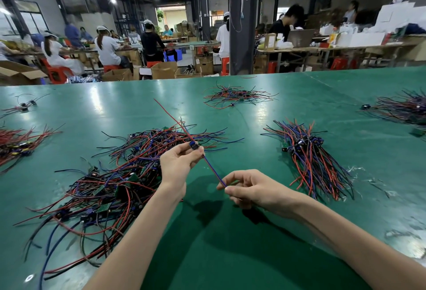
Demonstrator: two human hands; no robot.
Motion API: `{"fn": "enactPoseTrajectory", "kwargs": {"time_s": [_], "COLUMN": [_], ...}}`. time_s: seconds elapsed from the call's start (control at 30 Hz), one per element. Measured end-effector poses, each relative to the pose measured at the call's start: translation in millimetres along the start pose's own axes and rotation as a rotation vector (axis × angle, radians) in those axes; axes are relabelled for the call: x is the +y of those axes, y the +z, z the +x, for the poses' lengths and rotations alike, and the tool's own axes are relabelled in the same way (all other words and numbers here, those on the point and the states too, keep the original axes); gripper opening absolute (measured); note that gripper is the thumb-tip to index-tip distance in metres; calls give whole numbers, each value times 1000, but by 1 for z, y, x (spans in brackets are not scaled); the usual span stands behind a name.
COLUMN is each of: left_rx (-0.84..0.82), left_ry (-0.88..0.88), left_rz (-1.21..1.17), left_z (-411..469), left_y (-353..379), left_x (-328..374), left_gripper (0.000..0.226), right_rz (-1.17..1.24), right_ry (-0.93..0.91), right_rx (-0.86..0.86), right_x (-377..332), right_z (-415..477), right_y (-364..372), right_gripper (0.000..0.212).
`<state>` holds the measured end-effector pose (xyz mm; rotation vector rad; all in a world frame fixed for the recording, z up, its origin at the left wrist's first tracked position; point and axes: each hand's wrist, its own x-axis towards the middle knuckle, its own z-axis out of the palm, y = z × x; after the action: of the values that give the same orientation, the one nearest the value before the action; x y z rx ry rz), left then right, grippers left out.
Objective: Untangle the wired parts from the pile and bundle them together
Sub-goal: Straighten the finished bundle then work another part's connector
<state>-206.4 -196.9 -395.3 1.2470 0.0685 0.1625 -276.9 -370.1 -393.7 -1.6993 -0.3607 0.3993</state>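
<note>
**One wired part stretched between both hands above the green table**

From my remote seat I see the green table (138,105) filling the lower view, with a row of workbenches and seated people beyond its far edge. The biggest thing on it is the tangled pile (110,186) of red, blue and black wires with small green boards, spread across the near left. To the right of my arms lies the sorted bundle (309,151), its wires running roughly parallel and its blue connectors gathered at the far end. A flatter heap (235,97) sits far in the middle, another heap (401,107) is cut off by the right edge, a red-wire heap (16,144) is cut off by the left edge, and a small cluster (23,105) lies far left.

My left hand (177,165) is raised over the right side of the tangled pile, thumb and fingertips pinching the blue connector (193,144) of the wired part (213,169). My right hand (251,190) is nearer and to the right, above bare table, thumb and forefinger nipped on the near end of that part's blue and red wires, the other fingers loosely curled. The wires run taut between the two hands. A single red wire (170,116) rises from the connector toward the far left, clear of the pile
</note>
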Motion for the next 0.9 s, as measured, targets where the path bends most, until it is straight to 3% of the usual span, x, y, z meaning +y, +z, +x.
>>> {"fn": "enactPoseTrajectory", "kwargs": {"time_s": [0.2, 0.3, 0.4, 0.57, 0.7, 0.9], "left_rx": [-44, -86, -167, -306, -341, -352], "left_ry": [-55, -102, -146, -172, -215, -231], "left_rz": [9, 4, 34, 110, 32, 40], "left_z": [-4, -7, -15, -29, -27, -27], "left_y": [4, 7, 12, 23, 25, 24], "left_x": [-7, -10, -13, -24, -24, -22], "left_gripper": [14, 13, 10, 13, 16, 22], "right_rz": [-16, -60, -38, -59, -14, -17], "right_ry": [44, 87, 95, 73, 58, -84], "right_rx": [-147, -131, 30, 206, 349, 736], "right_x": [0, -3, -3, 3, -1, -13], "right_z": [-3, -2, 4, 5, 8, 7], "right_y": [-7, -10, -12, -16, -26, -84], "right_gripper": [10, 23, 32, 16, 16, 15]}}
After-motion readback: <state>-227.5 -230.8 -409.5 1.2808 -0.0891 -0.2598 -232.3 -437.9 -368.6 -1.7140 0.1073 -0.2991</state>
